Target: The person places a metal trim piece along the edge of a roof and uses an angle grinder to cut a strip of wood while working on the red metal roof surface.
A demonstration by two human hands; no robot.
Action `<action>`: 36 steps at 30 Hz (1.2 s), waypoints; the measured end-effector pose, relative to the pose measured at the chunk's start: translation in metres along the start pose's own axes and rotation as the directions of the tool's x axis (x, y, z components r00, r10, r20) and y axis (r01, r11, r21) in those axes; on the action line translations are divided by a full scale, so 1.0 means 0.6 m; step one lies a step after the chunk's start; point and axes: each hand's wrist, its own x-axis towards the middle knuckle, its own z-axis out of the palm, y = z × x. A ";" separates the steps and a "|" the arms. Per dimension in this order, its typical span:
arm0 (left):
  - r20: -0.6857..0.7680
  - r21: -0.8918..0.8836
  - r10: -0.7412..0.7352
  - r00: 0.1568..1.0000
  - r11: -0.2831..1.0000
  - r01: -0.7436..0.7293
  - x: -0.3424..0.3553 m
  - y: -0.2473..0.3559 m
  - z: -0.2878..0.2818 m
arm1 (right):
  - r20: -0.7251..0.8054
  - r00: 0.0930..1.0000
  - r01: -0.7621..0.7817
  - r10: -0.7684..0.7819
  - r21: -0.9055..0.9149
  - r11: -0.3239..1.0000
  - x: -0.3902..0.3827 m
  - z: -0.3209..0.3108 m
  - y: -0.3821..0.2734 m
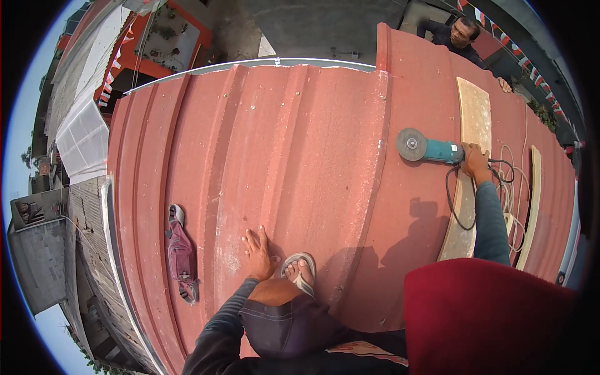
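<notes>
My right hand (476, 162) is wrapped round the rear of a teal angle grinder (440, 151), whose grey disc (412, 144) points left over the red metal roof (337, 125). The grinder's black cord (451, 200) loops down from its back end. Beneath that hand runs a long pale wooden plank (475, 109). My left hand (259, 255) rests on the roof sheet with its fingers spread, just left of my sandalled foot (299, 272). It holds nothing.
A maroon waist bag (181, 256) lies on the roof at the left. Pale rope or cable (514, 194) lies coiled at the right beside a second plank (532, 187). Beyond the far right edge, another person (459, 34) has a hand on the roof. A gutter (275, 62) borders the far edge.
</notes>
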 end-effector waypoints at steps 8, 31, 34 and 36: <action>-0.004 -0.041 0.064 0.998 0.997 -0.064 0.003 0.015 0.003 | 0.041 0.943 0.327 -0.330 0.060 0.943 0.009 0.014 0.090; 0.390 -0.028 0.358 0.848 0.926 -0.377 -0.154 0.240 -0.176 | 0.545 0.835 -0.342 -0.073 0.619 0.707 -0.589 -0.335 0.297; 0.459 -0.067 0.371 0.807 0.921 -0.385 -0.208 0.296 -0.178 | 0.647 0.757 -0.494 0.086 0.481 0.724 -0.631 -0.312 0.384; 0.459 -0.052 0.376 0.805 0.916 -0.399 -0.235 0.313 -0.187 | 0.627 0.763 -0.526 0.158 0.460 0.716 -0.635 -0.274 0.423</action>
